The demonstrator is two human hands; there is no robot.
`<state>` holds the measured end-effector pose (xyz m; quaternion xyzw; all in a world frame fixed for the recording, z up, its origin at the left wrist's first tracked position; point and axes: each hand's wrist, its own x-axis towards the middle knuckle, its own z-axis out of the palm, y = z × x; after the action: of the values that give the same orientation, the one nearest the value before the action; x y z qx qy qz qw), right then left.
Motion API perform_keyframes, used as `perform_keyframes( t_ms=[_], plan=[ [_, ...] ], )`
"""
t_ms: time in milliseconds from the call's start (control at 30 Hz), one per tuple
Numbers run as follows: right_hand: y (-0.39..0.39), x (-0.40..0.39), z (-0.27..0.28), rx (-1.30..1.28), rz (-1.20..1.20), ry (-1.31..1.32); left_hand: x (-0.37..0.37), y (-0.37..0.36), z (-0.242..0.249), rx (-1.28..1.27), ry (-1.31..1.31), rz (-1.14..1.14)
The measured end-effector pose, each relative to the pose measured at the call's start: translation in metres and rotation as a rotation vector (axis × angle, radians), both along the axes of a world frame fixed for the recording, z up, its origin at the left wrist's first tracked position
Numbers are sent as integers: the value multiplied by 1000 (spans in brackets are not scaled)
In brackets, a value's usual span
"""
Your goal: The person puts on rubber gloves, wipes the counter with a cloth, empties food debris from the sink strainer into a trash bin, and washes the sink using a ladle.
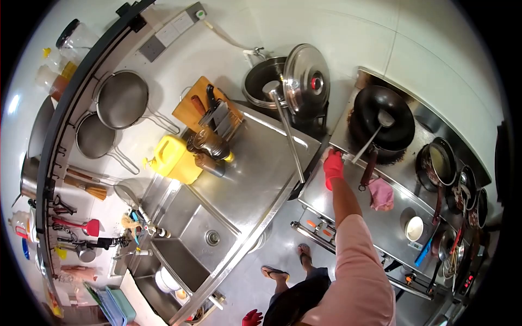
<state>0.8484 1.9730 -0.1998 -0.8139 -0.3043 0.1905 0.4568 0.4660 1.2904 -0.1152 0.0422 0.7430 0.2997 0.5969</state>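
My right hand, in a red rubber glove, reaches out to the left end of the steel stove top. Its fingers are bent at the counter's corner; whatever they may hold is hidden. Close by, a black wok sits on the burner with a long-handled ladle resting in it. A crumpled pink cloth lies beside the wok's handle. Low in the picture, my left hand, also red-gloved, hangs over the floor with its fingers apart, touching nothing I can see.
Left is a steel sink and worktop with a yellow jug, bottles and a knife rack. A large lidded pot stands in the corner. A white bowl and several pans occupy the stove's right side.
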Motion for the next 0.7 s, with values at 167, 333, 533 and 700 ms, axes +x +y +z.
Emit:
perform_keyframes(
  t_ms=[167,333,533,700],
  plan=[
    [-16,-7,-76,-94,418,-859,-3,-40,5,-106,25,-111],
    [-114,-15,10,125,765,-497,-3,-47,-6,-127,111,-278],
    [5,-6,37,253,484,-392,-19,-9,-8,-54,11,-36],
    [88,-24,8,4,585,-342,-12,35,14,12,75,-23]
  ],
)
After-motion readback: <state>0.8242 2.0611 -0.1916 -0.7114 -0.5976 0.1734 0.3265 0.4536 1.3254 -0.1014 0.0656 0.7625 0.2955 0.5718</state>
